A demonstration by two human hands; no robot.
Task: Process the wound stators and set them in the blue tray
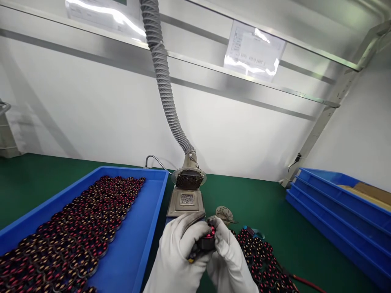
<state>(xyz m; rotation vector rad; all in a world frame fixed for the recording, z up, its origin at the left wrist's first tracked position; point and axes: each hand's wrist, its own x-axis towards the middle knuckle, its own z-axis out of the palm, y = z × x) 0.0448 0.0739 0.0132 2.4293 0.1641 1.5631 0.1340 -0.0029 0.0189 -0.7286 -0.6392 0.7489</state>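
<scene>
Both my hands wear white gloves with darkened fingertips and meet at the lower middle of the view. Between them is a small black round part with red windings (207, 240), partly covered by fingers. My left hand (180, 250) is closed around its left side, with the thumb lying along it. A bit of yellow shows under the left fingers, too small to name. My right hand (227, 250) pinches the part from the right. Just beyond the hands stands a square metal unit (173, 206) with a patterned grey square on top.
At left, a blue tray (152, 215) holds rows of many similar round parts (76, 228). More such parts (262, 256) lie on the green table (247, 195) at right, by a round metal piece (224, 213). Stacked blue trays (332, 228) stand far right. A grey ribbed hose (166, 89) hangs behind.
</scene>
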